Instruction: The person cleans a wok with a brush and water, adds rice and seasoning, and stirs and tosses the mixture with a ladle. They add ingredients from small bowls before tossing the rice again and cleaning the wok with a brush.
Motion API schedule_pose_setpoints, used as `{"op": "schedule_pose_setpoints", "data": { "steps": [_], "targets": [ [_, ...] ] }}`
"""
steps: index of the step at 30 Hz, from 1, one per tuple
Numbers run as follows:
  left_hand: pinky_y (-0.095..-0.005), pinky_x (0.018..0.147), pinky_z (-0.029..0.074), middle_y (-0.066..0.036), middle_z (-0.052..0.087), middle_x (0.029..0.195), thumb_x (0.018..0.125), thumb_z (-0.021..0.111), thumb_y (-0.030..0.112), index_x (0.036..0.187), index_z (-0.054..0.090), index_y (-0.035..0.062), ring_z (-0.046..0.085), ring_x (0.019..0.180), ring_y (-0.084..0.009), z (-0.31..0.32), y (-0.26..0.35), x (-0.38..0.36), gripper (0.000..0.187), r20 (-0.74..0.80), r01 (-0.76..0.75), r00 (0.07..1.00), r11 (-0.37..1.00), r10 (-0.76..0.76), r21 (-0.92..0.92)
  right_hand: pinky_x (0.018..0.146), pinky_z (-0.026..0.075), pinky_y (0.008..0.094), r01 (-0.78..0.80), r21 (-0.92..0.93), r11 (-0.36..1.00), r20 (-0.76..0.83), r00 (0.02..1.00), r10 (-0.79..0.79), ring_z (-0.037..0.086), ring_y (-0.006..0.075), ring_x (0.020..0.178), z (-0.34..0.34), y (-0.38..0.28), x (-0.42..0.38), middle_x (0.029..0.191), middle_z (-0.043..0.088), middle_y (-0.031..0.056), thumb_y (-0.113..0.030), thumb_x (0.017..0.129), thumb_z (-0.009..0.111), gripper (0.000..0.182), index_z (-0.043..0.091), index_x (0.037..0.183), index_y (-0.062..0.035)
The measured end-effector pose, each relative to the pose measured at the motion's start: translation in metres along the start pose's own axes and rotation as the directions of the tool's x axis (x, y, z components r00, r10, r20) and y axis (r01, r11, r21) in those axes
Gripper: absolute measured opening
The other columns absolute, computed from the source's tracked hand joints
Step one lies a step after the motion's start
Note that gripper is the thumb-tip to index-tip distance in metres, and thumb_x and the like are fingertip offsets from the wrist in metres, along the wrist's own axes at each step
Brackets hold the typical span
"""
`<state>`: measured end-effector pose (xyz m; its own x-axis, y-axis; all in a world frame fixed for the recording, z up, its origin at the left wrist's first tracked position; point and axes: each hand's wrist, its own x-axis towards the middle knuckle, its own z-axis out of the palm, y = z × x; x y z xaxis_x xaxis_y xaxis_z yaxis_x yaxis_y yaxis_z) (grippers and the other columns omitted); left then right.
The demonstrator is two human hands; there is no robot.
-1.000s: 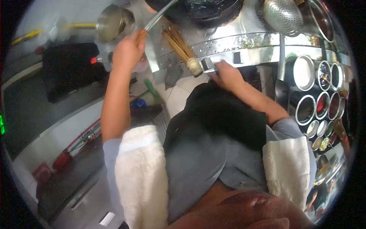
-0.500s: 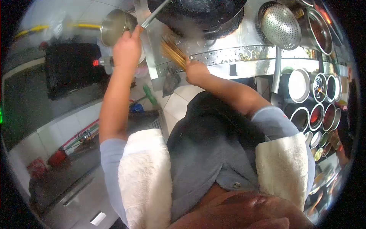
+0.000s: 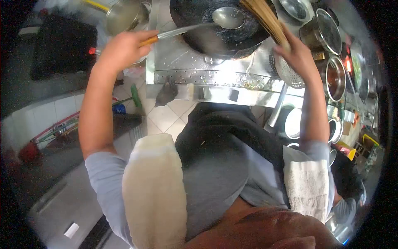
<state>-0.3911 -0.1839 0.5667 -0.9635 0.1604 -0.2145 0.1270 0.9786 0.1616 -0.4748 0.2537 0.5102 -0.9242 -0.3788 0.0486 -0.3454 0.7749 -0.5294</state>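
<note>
The right hand (image 3: 295, 53) has come up from the near edge of the stove and now reaches over the far right of the black wok (image 3: 215, 25), fingers wrapped round a bamboo brush (image 3: 265, 18) that slants into the pan. The left hand (image 3: 120, 47) stays closed on the wooden grip of a ladle (image 3: 228, 17), its bowl resting inside the wok. A perforated skimmer (image 3: 286, 74) lies just beneath the right wrist, steel pots (image 3: 333, 76) to its right
</note>
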Motion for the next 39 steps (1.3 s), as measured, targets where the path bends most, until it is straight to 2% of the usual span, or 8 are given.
{"op": "schedule_pose_setpoints", "data": {
  "steps": [4, 6, 7, 11, 22, 29, 34, 39],
  "targets": [
    [-0.0391, 0.083, 0.051, -0.020, 0.068, 0.104, 0.085, 0.061, 0.019, 0.131, 0.059, 0.0149, 0.067, 0.090, -0.0359, 0.000, 0.017, 0.007, 0.046, 0.145, 0.125, 0.984, 0.984, -0.107, -0.125, 0.082, 0.053, 0.0409, 0.450, -0.373, 0.811, 0.403, 0.866, -0.296, 0.067, 0.0336, 0.092, 0.061, 0.025, 0.130, 0.099, 0.068, 0.0212, -0.033, 0.083, 0.068, 0.055, 0.055, 0.136, -0.0204],
    [-0.0371, 0.082, 0.051, -0.020, 0.069, 0.102, 0.086, 0.062, 0.020, 0.131, 0.059, 0.0143, 0.068, 0.085, -0.0334, -0.005, 0.028, 0.004, 0.045, 0.152, 0.121, 0.984, 0.976, -0.094, -0.181, 0.074, 0.055, 0.0430, 0.390, -0.643, 0.659, 0.537, 0.843, 0.025, 0.069, 0.0349, 0.085, 0.080, 0.030, 0.189, 0.090, 0.070, 0.0192, -0.028, 0.080, 0.069, 0.030, 0.071, 0.106, -0.0126],
    [-0.0365, 0.081, 0.051, -0.020, 0.069, 0.101, 0.086, 0.062, 0.020, 0.131, 0.059, 0.0134, 0.067, 0.083, -0.0318, -0.002, 0.031, 0.003, 0.045, 0.145, 0.132, 0.984, 0.966, -0.101, -0.224, 0.067, 0.056, 0.0437, 0.463, -0.648, 0.605, 0.481, 0.864, -0.146, 0.069, 0.0355, 0.079, 0.065, 0.019, 0.203, 0.082, 0.070, 0.0174, -0.022, 0.076, 0.068, 0.016, 0.072, 0.083, -0.0070],
    [-0.0349, 0.077, 0.051, -0.020, 0.069, 0.098, 0.087, 0.061, 0.022, 0.130, 0.059, 0.0105, 0.067, 0.079, -0.0283, 0.001, 0.036, 0.002, 0.045, 0.106, 0.159, 0.985, 0.954, -0.135, -0.255, 0.068, 0.057, 0.0419, 0.516, -0.679, 0.522, 0.322, 0.848, -0.420, 0.070, 0.0309, 0.079, 0.085, 0.026, 0.222, 0.081, 0.070, 0.0153, -0.016, 0.071, 0.070, 0.015, 0.072, 0.083, -0.0067],
    [-0.0407, 0.082, 0.052, -0.022, 0.067, 0.102, 0.087, 0.059, 0.022, 0.127, 0.061, 0.0127, 0.066, 0.090, -0.0391, 0.005, 0.050, 0.005, 0.041, 0.032, 0.120, 0.993, 0.983, -0.116, -0.143, 0.070, 0.057, 0.0420, 0.501, -0.712, 0.491, 0.431, 0.865, -0.258, 0.071, 0.0324, 0.080, 0.062, -0.009, 0.230, 0.086, 0.071, 0.0169, -0.015, 0.076, 0.066, 0.014, 0.073, 0.080, -0.0039],
    [-0.0491, 0.072, 0.052, -0.019, 0.068, 0.088, 0.086, 0.060, 0.019, 0.132, 0.057, 0.0175, 0.066, 0.080, -0.0383, -0.012, 0.066, -0.001, 0.046, 0.084, 0.076, 0.992, 0.973, -0.097, 0.216, 0.073, 0.057, 0.0421, 0.455, -0.650, 0.609, 0.534, 0.843, -0.059, 0.069, 0.0313, 0.092, 0.037, -0.009, 0.195, 0.090, 0.070, 0.0138, -0.007, 0.067, 0.070, 0.026, 0.072, 0.093, -0.0100],
    [-0.0459, 0.064, 0.054, -0.018, 0.066, 0.082, 0.079, 0.063, 0.013, 0.132, 0.058, 0.0186, 0.067, 0.075, -0.0354, -0.026, 0.078, -0.002, 0.053, 0.078, -0.060, 0.997, 0.877, 0.026, 0.477, 0.076, 0.057, 0.0425, 0.531, -0.641, 0.554, 0.503, 0.836, -0.219, 0.069, 0.0338, 0.088, 0.070, 0.003, 0.166, 0.095, 0.070, 0.0166, -0.008, 0.068, 0.070, 0.021, 0.071, 0.089, -0.0045],
    [-0.0435, 0.063, 0.055, -0.012, 0.062, 0.081, 0.075, 0.068, 0.013, 0.134, 0.057, 0.0187, 0.067, 0.070, -0.0327, -0.026, 0.066, -0.002, 0.061, 0.005, -0.104, 0.993, 0.830, 0.120, 0.548, 0.079, 0.056, 0.0428, 0.152, -0.647, 0.747, 0.205, 0.978, -0.021, 0.069, 0.0341, 0.092, 0.042, 0.007, 0.175, 0.098, 0.068, 0.0191, -0.017, 0.070, 0.073, 0.025, 0.071, 0.092, -0.0045]
  ]
}}
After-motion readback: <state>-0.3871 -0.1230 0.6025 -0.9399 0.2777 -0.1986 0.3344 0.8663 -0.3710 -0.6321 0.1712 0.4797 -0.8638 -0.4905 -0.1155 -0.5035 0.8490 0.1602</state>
